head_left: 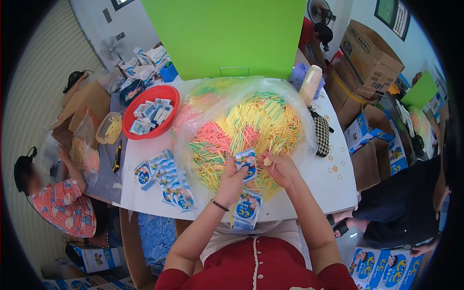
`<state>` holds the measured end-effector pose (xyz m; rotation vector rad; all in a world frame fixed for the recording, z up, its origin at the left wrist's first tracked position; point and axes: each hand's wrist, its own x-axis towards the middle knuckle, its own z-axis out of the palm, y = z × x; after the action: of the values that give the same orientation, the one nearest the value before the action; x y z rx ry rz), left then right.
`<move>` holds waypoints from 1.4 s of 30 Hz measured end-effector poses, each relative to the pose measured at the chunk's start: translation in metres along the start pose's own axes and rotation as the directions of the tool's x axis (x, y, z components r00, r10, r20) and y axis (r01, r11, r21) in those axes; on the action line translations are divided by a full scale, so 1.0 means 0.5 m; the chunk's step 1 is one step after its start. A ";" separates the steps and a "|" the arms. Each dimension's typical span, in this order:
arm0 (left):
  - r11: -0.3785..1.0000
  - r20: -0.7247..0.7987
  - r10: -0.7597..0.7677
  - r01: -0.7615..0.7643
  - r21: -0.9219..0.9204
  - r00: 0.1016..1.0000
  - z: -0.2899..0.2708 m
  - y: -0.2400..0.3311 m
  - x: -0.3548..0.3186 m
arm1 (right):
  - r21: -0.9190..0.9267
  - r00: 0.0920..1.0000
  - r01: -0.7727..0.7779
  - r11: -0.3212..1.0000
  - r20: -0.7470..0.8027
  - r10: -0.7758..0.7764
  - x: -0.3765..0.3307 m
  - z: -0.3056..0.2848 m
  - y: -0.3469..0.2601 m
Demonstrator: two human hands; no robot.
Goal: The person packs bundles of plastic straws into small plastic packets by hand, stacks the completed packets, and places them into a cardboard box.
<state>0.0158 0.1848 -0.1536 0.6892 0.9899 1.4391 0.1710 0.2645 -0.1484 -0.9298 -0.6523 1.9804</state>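
Note:
My left hand (pixel 232 181) grips a small blue-and-white packet (pixel 247 163), held upright over the pile. Just right of it, my right hand (pixel 283 169) pinches a few short pale-yellow sticks (pixel 267 161) beside the packet's edge. Beneath both hands spreads a large heap of thin yellow, pink and green sticks (pixel 256 121), lying in an opened clear plastic bag (pixel 309 118). Several like packets (pixel 247 209) lie stacked at the table's near edge, below my wrists. Rows of more packets (pixel 171 181) overlap to the left of the heap.
A red basin (pixel 126 118) of packets stands at the table's far left, near a yellow-handled cutter (pixel 117 158). On the right are a checked pouch (pixel 320 133), a cream bottle (pixel 311 85) and rubber bands (pixel 335 169). A green panel (pixel 224 38) rises behind. Co-workers sit left and stand right.

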 end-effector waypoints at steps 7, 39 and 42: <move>0.981 0.058 -0.162 0.167 -0.097 0.985 -0.058 -0.017 -0.001 | -0.044 1.000 0.022 0.999 0.018 -0.022 0.009 -0.052 0.028; 0.850 0.148 0.169 -0.220 0.478 0.974 -0.068 -0.034 -0.046 | -0.168 0.836 0.479 0.862 0.386 -0.390 -0.102 0.046 0.022; 0.989 0.112 -0.092 0.078 0.124 0.989 -0.055 -0.015 -0.066 | -0.216 0.798 0.518 0.827 0.469 -0.378 -0.098 0.042 0.035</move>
<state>-0.0004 0.1470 -0.1681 0.8002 1.0071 1.2586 0.1647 0.2115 -0.1306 -0.4669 -1.3557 1.6455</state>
